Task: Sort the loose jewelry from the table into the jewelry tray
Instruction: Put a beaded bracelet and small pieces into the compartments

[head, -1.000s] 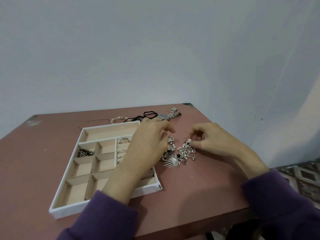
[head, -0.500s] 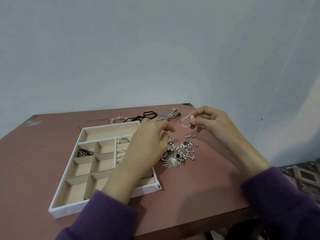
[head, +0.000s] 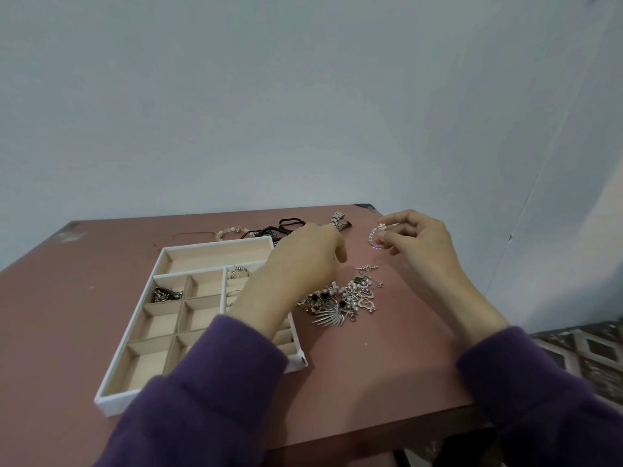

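Reddish-brown tabletop (head: 387,365) carries a white jewelry tray (head: 116,401) with beige compartments, set left of centre. Far compartment long and bare; a dark chain piece (head: 166,294) lies in the upper-left small cell; a silver ring (head: 239,272) sits in the slotted ring column.

Right hand (head: 421,244) is raised above the tabletop near the far right corner. Its fingers (head: 387,235) pinch a small beaded ring (head: 376,235) with a flower-shaped bead cluster on top; ring clear of the surface.

Left hand (head: 303,264) reaches over the tray's right side, palm down, fingers curled loosely; cannot tell whether anything is under them.

Loose jewelry pile (head: 344,299) lies on the tabletop just right of the tray, between the two hands: pearl beads, heart-shaped links, a silver fan-shaped piece (head: 328,316). Small silver clasp bits (head: 367,268) lie just beyond the pile.

Behind the tray: a pale bead bracelet (head: 231,230), black cords (head: 286,225), a watch (head: 338,220) partly hidden by the left hand.

Purple sleeves (head: 219,382) on both arms.
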